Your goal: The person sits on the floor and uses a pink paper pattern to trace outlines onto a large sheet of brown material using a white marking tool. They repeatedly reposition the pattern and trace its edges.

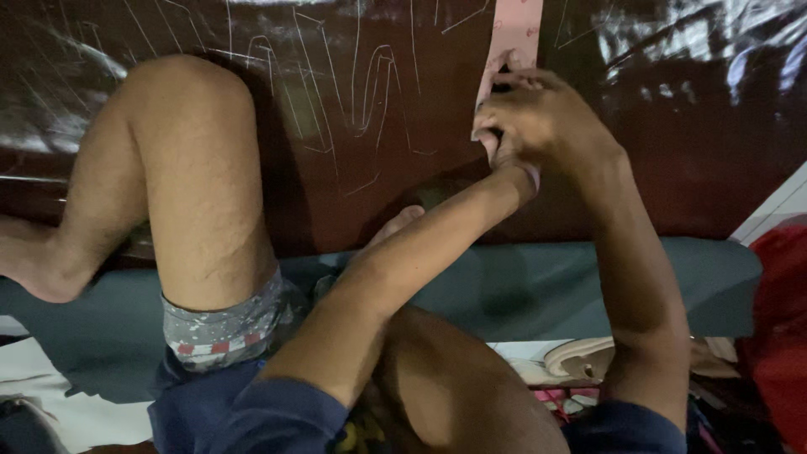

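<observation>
Dark brown glossy sheet material (361,101) fills the upper half of the view, stretched flat and marked with thin pale chalk-like outlines (370,92), some shaped like long narrow loops.

Both hands meet high on that sheet, right of centre. The right hand (546,113) lies on top, knuckles toward the camera, its fingers curled down onto the lower end of a pale pink flat strip-shaped template (514,38) and pressing it against the brown surface. The left hand (508,164) comes up from below and is mostly hidden under the right one; only its wrist end and part of a finger show, so whether it grips anything cannot be told. The two hands touch — stacked together rather than apart. The pink strip runs upward from the fingers and leaves the picture at the top edge, its lower tip just peeking out left of the right hand.

Both forearms reach up from dark blue sleeves (277,416) at the bottom edge. Left of them a bare bent knee (181,151) rises over the sheet, with grey patterned shorts (231,324) at the thigh — toes (403,220) show near the middle, at the sheet's lower edge.

Below the brown sheet runs a grey-green padded band (538,286). At far right lies red cloth (782,319), and near the lower right a pale curved sole-shaped piece (580,353).
</observation>
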